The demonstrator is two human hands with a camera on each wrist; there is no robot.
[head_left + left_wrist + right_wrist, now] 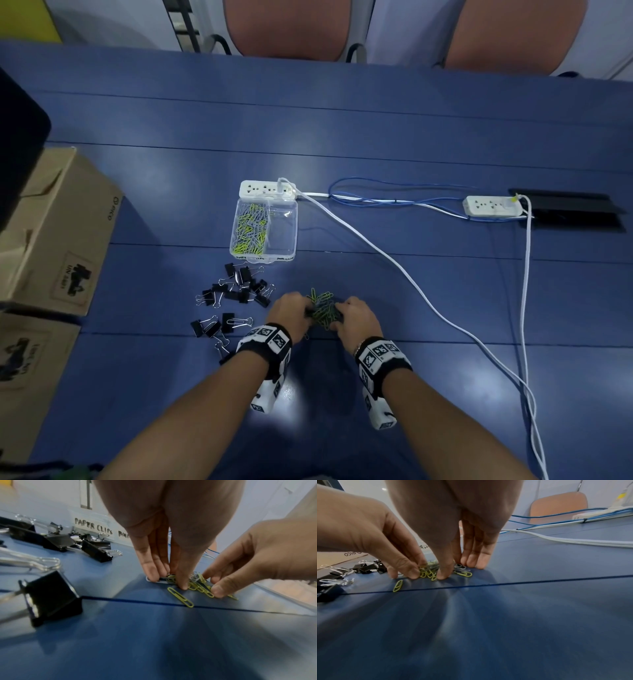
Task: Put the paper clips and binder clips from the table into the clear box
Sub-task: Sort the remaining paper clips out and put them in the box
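A heap of yellow-green and grey paper clips (321, 309) lies on the blue table (411, 308) between my two hands. My left hand (301, 310) pinches the heap from the left, fingertips (152, 576) down on the clips. From the right, my right hand (342, 317) closes on the same heap, thumb and fingers (471, 563) touching the table. One loose yellow clip (181, 599) lies just in front of the heap. Black binder clips (239, 287) lie scattered to the left. The clear box (291, 209) stands beyond; its left compartment holds paper clips, its right compartment is bare.
Cardboard boxes (51, 233) stand at the left edge. A white power strip (267, 189) touches the box's far side, and its white cable (394, 267) runs to my right. A second strip (493, 205) and blue wires (394, 186) lie farther right. Chairs stand behind the table.
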